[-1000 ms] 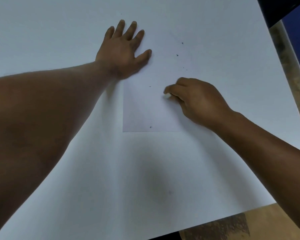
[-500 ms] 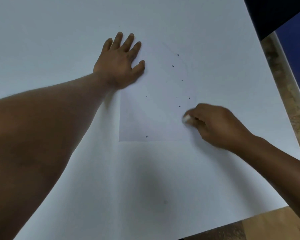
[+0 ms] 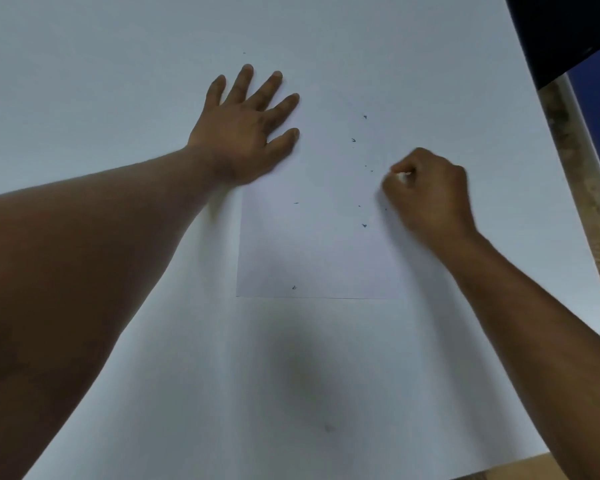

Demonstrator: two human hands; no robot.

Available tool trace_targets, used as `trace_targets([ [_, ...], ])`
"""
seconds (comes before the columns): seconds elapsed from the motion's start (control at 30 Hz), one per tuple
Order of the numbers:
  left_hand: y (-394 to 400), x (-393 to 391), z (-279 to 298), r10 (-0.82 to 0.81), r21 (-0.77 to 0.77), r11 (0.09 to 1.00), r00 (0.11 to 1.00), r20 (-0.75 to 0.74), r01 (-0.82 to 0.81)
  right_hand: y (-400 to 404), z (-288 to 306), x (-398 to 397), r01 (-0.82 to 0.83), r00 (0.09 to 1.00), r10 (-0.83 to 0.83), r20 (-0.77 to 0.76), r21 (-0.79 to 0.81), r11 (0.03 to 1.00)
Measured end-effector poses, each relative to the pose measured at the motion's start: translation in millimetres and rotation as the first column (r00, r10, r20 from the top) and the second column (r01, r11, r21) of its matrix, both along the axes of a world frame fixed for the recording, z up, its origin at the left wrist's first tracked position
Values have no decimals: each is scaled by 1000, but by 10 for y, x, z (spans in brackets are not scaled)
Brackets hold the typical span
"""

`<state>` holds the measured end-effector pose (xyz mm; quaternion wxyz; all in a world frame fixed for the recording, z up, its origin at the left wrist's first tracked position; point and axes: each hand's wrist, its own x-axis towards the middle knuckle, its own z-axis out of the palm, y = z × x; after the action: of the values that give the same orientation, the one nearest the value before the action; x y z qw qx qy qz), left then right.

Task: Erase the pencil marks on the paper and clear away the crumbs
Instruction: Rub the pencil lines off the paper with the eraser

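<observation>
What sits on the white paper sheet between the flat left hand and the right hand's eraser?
Head view: bare white paper sheet with a few small dark eraser crumbs lies between the left hand and the small white eraser in the right hand.

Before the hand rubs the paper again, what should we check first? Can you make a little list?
1. Left hand pressing flat on the paper to keep it from sliding: ok.
2. Right hand pinching the eraser: ok.
3. Eraser at the paper's right edge, touching the sheet: cannot tell.
4. Pencil marks all gone: cannot tell, too faint.
5. Crumbs cleared away: not ok, dark bits are scattered over the sheet.
</observation>
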<state>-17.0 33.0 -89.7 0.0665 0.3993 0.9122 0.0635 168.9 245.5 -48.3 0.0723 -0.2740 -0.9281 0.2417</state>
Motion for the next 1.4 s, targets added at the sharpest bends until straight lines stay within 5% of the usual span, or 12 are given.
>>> trace_targets([
  [0.13,7,-16,-3,6,3,1000,1000,-1,-6,165,30,77,58,998,-58,6,-57,997],
  [0.27,8,-21,-19,13,-2,1000,1000,-10,-13,-62,51,-107,-5,987,-26,-160,-191,982],
  [0.53,19,-12,-12,15,4,1000,1000,-17,-15,-712,-6,-641,-289,957,283,-71,-93,953],
  [0.77,15,-23,-8,16,7,1000,1000,-2,-16,58,-5,-486,60,998,-60,2,-28,998],
  [0.93,19,-22,-1,16,6,1000,1000,-13,-16,294,165,-359,261,946,-318,-58,-441,858],
  [1.1,22,-17,12,22,-1,1000,1000,-4,-22,-45,128,-456,159,981,-192,2,-570,806],
  [1.27,21,-13,-7,19,9,1000,1000,-9,-19,-58,210,-388,151,966,-246,-85,-585,797],
  [1.4,25,-11,-2,27,5,1000,1000,-5,-27,-376,98,-361,41,992,-102,-80,-556,830],
])
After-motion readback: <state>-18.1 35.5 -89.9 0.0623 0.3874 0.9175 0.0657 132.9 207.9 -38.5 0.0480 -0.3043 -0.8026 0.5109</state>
